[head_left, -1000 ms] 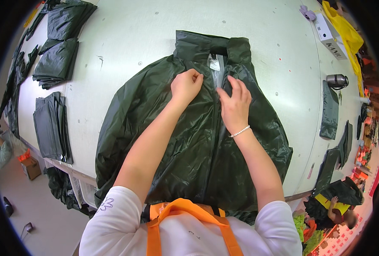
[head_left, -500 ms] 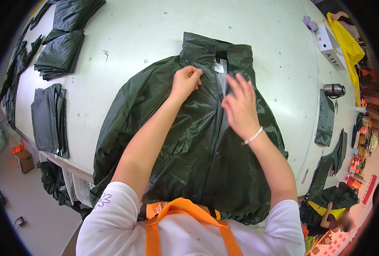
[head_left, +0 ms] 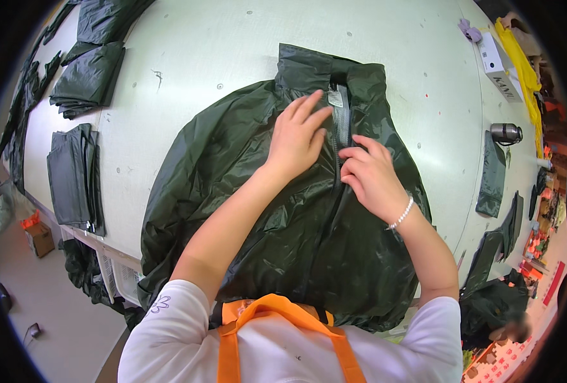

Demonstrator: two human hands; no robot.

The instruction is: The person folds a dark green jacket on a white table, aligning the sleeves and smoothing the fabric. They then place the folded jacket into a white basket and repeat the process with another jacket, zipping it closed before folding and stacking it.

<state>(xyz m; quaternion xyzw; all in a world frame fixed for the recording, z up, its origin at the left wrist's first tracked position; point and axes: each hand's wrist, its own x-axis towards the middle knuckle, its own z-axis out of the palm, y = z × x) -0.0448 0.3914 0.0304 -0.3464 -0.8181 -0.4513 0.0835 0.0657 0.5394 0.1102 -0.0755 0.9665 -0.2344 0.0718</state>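
A dark green, shiny jacket [head_left: 258, 210] lies front up before me, its collar pointing away. The upper part of the front is parted along the zipper, and a small white label [head_left: 335, 98] shows inside the neck. My left hand [head_left: 298, 139] rests on the front panel just left of the zipper, fingers stretched out and apart, holding nothing. On the other side my right hand [head_left: 374, 173] has its fingers curled in at the front edge of the jacket, lower than the label. Thumb and fingers close on the fabric by the zipper.
Folded dark green garments [head_left: 76, 179] are piled along the left of the white table [head_left: 187, 38]. At the right edge stand a white box [head_left: 497, 64] and a metal flask [head_left: 505, 133], near dark fabric pieces [head_left: 490, 179]. Another person sits at the lower right.
My left hand has gone from a pinch on the front panel to spread fingers, shifting right. My right hand has come down onto the front edge by the zipper, its fingers curling in.
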